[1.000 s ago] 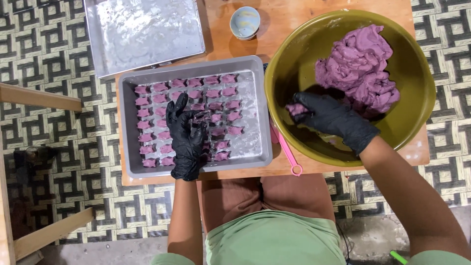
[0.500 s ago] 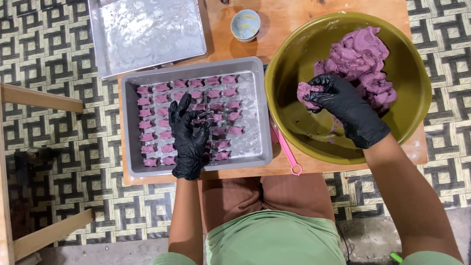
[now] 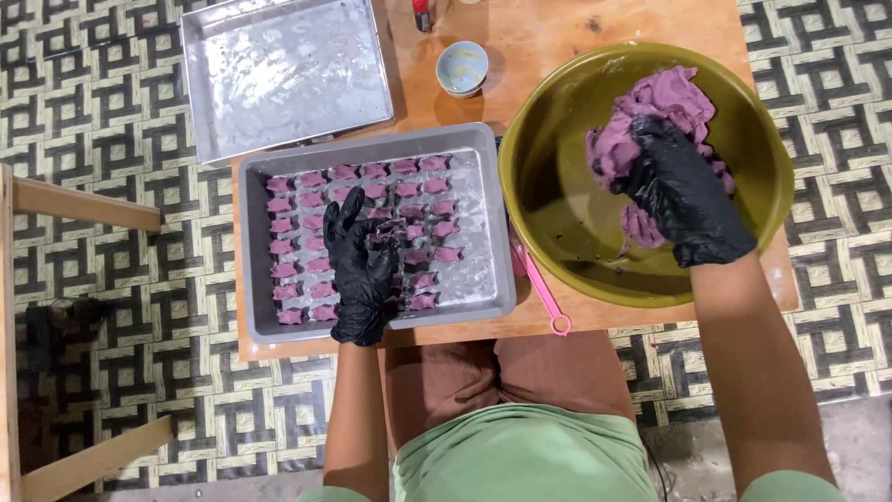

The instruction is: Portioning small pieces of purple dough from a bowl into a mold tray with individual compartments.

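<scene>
Right hand [image 3: 686, 191] gripping purple dough [image 3: 664, 107] in olive bowl [image 3: 557, 139], left hand [image 3: 360, 265] spread flat over tray [image 3: 483, 223], fingers pointing away.

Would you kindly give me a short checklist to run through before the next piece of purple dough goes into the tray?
1. Right hand on dough in the bowl: ok.
2. A piece pinched off: cannot tell, the glove hides it.
3. Left hand clear of the tray: not ok, it lies over the pieces.
4. Free space in the tray: ok, right side bare.
5. Both hands gloved: ok.
</scene>
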